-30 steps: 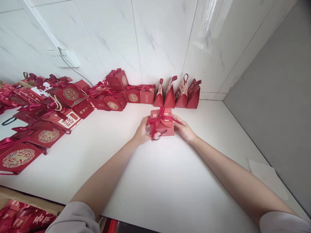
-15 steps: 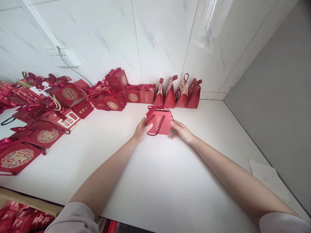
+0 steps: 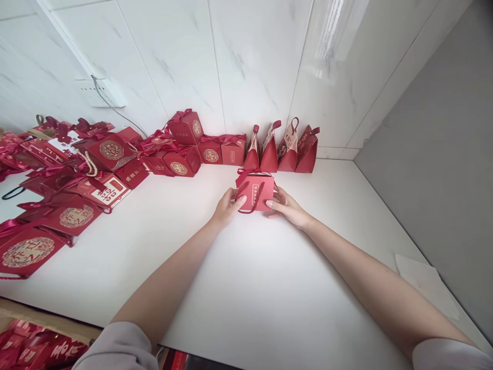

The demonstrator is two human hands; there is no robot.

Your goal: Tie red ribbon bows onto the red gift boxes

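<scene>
A small red gift box (image 3: 262, 194) with a twisted red cord handle (image 3: 257, 199) and a ribbon bow (image 3: 248, 174) on top is held upright between both hands near the middle of the table. My left hand (image 3: 226, 206) grips its left side, thumb on the front face beside the cord. At the right side, my right hand (image 3: 288, 206) has its thumb on the lower front corner and its fingers around the edge. Pale lettering in a frame marks the front. The fingers behind the box are partly hidden.
Triangular red boxes (image 3: 287, 154) with loop tabs stand along the tiled wall. More red boxes with ribbons (image 3: 179, 162) are piled at the back and left of the white table (image 3: 246, 288). A carton of red packages (image 3: 42, 344) is at lower left; a white sheet (image 3: 423, 282) lies right.
The gift box has shifted slightly right and turned a little. My right thumb has come onto its front face, where it was at the side edge before.
</scene>
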